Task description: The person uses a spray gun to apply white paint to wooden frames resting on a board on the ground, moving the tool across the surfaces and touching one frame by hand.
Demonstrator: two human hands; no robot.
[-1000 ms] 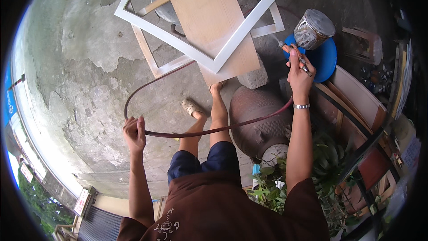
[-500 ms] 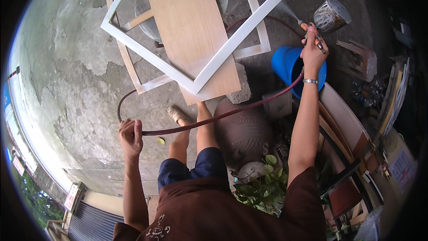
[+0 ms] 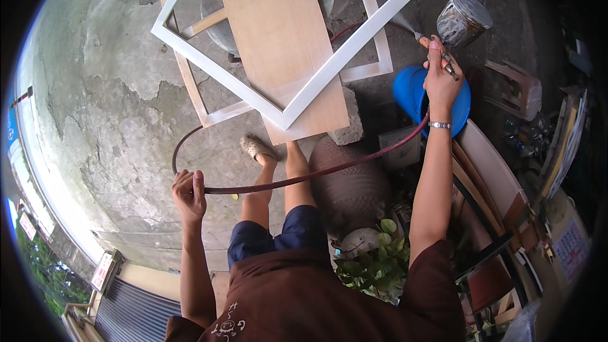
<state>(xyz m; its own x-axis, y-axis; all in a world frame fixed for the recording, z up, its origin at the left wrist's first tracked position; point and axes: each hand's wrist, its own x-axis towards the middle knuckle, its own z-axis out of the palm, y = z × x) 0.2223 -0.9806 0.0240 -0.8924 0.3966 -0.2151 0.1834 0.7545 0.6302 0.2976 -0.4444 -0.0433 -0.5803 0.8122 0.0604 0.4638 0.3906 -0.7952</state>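
In my right hand (image 3: 441,82) is an orange-and-metal spray gun (image 3: 437,56), its nozzle pointing up and left. A pale mist (image 3: 401,21) leaves it beside the right corner of a white frame (image 3: 347,57). My left hand (image 3: 189,191) is closed around a dark red hose (image 3: 304,177). The hose sags across in front of my legs toward the right hand and also loops away from the left one. The white frame lies tilted on a light wooden board (image 3: 272,38). Under the board is another frame (image 3: 189,92), partly white and partly bare wood.
Right of the frames stand a paint-smeared can (image 3: 464,19) and a blue bucket (image 3: 411,92). A large brown ribbed jar (image 3: 350,187), a leafy plant (image 3: 373,266) and leaning boards (image 3: 491,164) are close by on the right. A concrete block (image 3: 347,120) sits under the board's near end.
My right hand and the spray gun have shifted slightly left, nearer the white frame's right corner, with mist still coming out. The view has moved a little. My left hand keeps hold of the hose.
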